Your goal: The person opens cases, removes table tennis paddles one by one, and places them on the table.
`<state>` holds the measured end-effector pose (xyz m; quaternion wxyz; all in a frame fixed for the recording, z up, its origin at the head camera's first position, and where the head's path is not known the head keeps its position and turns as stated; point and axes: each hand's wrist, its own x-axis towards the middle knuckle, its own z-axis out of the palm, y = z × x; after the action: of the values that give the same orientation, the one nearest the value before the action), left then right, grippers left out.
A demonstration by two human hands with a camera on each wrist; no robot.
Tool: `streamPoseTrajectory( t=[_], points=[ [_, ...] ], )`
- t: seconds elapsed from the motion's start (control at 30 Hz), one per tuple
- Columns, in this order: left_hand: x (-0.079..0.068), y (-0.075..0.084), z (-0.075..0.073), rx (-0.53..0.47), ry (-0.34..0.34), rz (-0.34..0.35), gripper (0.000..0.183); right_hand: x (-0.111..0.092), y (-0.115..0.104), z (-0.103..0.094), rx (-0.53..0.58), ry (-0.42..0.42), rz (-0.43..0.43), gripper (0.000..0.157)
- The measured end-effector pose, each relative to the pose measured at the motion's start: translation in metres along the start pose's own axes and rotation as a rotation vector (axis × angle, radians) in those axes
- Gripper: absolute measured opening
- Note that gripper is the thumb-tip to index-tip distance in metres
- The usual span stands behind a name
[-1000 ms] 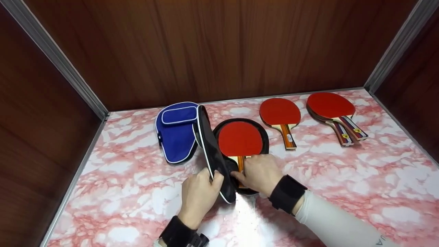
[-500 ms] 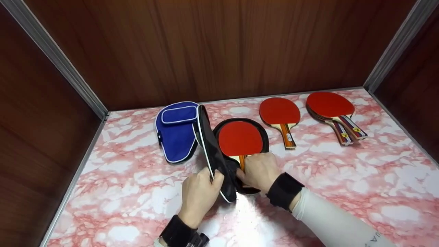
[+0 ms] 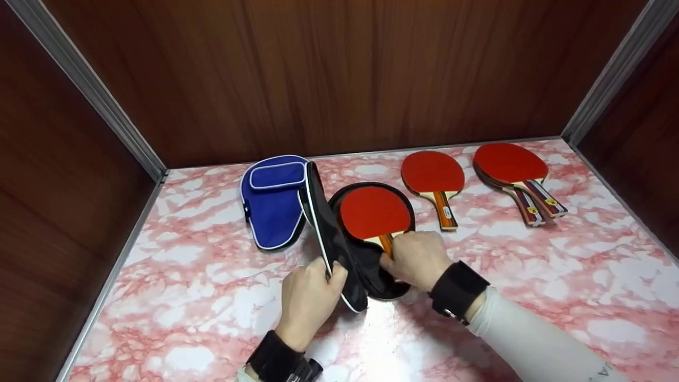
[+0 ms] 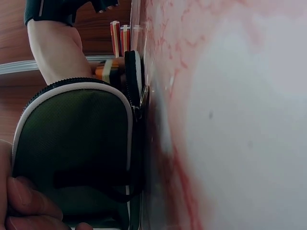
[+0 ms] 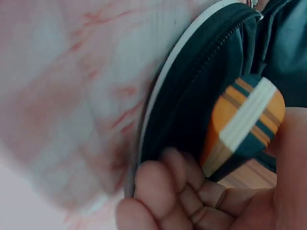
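Note:
A zippered paddle case [image 3: 331, 233] with black lining and white piping lies unzipped at the middle, its cover raised. My left hand [image 3: 312, 294] grips the cover's edge near the narrow end; its fingers [image 4: 33, 203] curl there in the left wrist view. Inside the other half rests a red table tennis paddle [image 3: 374, 212], its handle slanting down to the right. My right hand [image 3: 421, 259] holds that handle, whose striped orange end [image 5: 247, 115] shows in the right wrist view beside the curled fingers. The palm side is hidden from the head view.
A blue paddle case [image 3: 276, 212] lies behind the raised cover at left. One red paddle [image 3: 434, 172] lies to the right, with stacked red paddles [image 3: 510, 163] farther right. Wood-grain panels [image 3: 360, 79] enclose the marbled tabletop [image 3: 201, 297] at back and sides.
My right hand has shifted slightly right and away from me, swinging the handle rightward. The paddle's blade has turned and moved a little right. My left hand keeps the cover nearly still.

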<state>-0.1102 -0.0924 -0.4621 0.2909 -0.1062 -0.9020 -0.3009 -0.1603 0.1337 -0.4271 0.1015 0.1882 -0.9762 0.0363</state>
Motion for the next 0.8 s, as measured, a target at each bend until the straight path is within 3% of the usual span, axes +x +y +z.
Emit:
streamPoseTrajectory(
  t=[0.3, 0.57, 0.8],
  points=[
    [0.001, 0.000, -0.001, 0.003, 0.002, -0.006, 0.039, -0.003, 0.030, -0.017, 0.086, -0.103, 0.068, 0.048],
    [0.001, 0.000, -0.001, 0.002, 0.000, -0.011, 0.040, -0.006, 0.057, -0.027, 0.138, -0.044, 0.094, 0.035],
    [0.001, 0.000, 0.000, 0.009, -0.003, -0.016, 0.039, 0.005, 0.091, -0.032, 0.137, -0.004, 0.143, 0.035]
  ],
)
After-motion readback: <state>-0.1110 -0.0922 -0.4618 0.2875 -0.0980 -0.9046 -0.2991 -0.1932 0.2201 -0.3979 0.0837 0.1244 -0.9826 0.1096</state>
